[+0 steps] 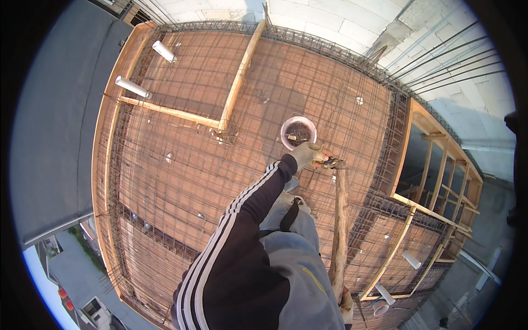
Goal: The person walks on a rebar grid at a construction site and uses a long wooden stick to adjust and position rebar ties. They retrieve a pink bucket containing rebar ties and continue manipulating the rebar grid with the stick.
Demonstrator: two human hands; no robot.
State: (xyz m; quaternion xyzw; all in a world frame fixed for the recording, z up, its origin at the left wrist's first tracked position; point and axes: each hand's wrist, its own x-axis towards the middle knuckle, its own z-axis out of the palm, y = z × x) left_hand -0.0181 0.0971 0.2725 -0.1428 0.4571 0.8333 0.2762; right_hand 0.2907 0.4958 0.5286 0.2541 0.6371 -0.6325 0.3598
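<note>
My left hand, in a pale work glove, is closed at the upper end of a rough wooden pole. A small dark metal piece shows at its fingertips, against the pole; its kind is unclear. Down at the lower edge, my right hand, also gloved, is wrapped round the pole's lower part, partly hidden. Just beyond my left hand stands a round whitish bucket with dark tangled bits and a light scrap inside.
A rebar mesh covers the reddish-brown deck under me. Wooden boards divide it. White pipes stick up at left and lower right. A timber-framed opening lies at right. Rebar ends jut out near the block wall.
</note>
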